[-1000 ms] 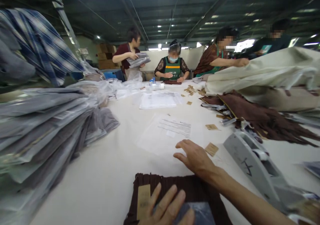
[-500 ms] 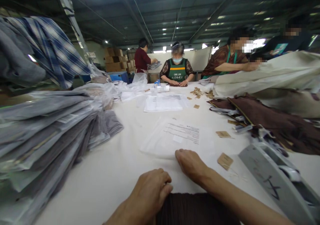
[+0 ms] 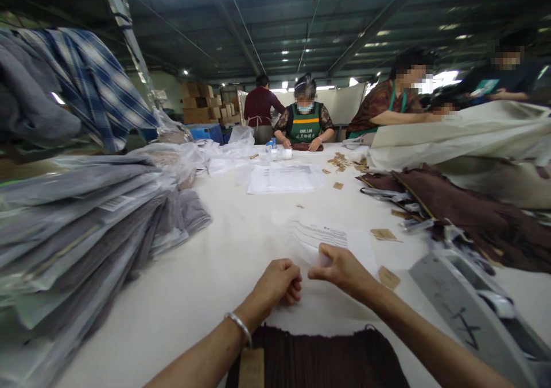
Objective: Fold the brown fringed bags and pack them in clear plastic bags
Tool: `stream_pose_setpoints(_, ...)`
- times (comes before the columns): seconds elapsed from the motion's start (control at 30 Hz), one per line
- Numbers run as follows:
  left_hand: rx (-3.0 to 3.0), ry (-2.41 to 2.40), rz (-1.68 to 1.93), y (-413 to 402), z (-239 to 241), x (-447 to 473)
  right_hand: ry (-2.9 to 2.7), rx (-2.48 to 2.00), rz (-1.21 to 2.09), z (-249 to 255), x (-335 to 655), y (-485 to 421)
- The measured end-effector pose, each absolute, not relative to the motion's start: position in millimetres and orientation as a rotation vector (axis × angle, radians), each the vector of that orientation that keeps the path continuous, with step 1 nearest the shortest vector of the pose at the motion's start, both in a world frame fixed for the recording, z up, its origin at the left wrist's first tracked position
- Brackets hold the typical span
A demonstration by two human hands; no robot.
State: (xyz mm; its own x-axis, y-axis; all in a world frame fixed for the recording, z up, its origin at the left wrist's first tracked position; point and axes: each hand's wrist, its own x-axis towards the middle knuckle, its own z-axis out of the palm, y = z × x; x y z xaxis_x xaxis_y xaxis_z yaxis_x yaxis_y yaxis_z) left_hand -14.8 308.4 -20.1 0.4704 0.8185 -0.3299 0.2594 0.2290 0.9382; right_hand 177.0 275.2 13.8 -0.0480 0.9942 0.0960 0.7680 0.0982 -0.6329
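A clear plastic bag (image 3: 305, 241) with printed text lies on the table in front of me, its near part raised and blurred. My left hand (image 3: 282, 282) has its fingers curled closed at the bag's near edge; a silver bangle circles that wrist. Just right of it, my right hand (image 3: 342, 267) holds thumb and forefinger apart in a C shape, with clear film by them. Close to my body, under my forearms, lies a dark brown pleated garment (image 3: 318, 356) with a brown card tag (image 3: 251, 368) at its left.
Bagged grey garments (image 3: 86, 244) are piled at left. At right are a grey holder (image 3: 469, 313), loose tags (image 3: 388, 277) and brown garments (image 3: 465, 216). More printed bags (image 3: 279, 179) lie ahead. A co-worker (image 3: 305, 121) handles brown cloth across the table (image 3: 241, 233).
Both hands have moved: my left forward, its fingers curling in, my right slightly right with thumb and forefinger spreading. The bag's near part has lifted. More of the brown garment and its tag shows.
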Motion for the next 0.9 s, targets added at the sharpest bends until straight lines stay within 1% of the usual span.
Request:
stream_pose_setpoints(0.2,1.376,1.004,0.42,301.2,-12.4,-14.2,-1.793,-1.655,0.712,7.9,186.2,272.9)
stream_pose_setpoints(0.4,1.399,1.013,0.53,297.5,-8.0,10.5,-1.766,-1.539,0.905,-0.6,176.2,267.4)
stream_pose_setpoints(0.6,1.371,1.034,0.5,298.3,-16.6,-9.6,-1.615,-1.517,0.943,-1.7,207.6,268.0)
stream_pose_setpoints(0.73,1.352,0.982,0.462,294.1,-14.7,-4.8,-1.659,-1.49,1.03,-7.5,195.8,264.0)
stream_pose_setpoints(0.9,1.391,1.016,0.489,296.3,-13.3,10.9,-1.617,-1.506,1.012,-11.5,183.1,261.7)
